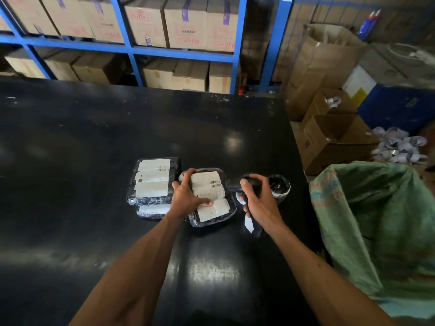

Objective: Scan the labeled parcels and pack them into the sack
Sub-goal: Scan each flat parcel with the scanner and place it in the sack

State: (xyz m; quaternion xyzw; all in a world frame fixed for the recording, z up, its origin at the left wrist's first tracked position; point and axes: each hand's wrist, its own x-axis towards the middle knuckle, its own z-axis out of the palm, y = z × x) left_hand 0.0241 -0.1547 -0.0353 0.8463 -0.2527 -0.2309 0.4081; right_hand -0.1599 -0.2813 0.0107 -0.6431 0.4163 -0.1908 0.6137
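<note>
left hand (pixel 188 196) gripping a labeled parcel (pixel 209 196), right hand (pixel 259 198) around a scanner (pixel 237 183), green sack (pixel 381 222) alongside

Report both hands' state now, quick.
Left hand: closed on the labeled parcel, gripping its left edge on the table.
Right hand: closed around the black handheld scanner, which points toward the parcel's label.

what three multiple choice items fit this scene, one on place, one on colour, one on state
1. Where is the sack?
A. right of the table
B. on the shelf
C. under the left arm

2. What colour is the sack?
A. red
B. green
C. white

3. What does the right hand hold?
A. nothing
B. a box
C. the scanner

Key: 1 A, it stands open past the table's right edge. 2 B, its fabric is green. 3 C, its grip is closed on the scanner, aimed at the parcel under the left hand.
</note>
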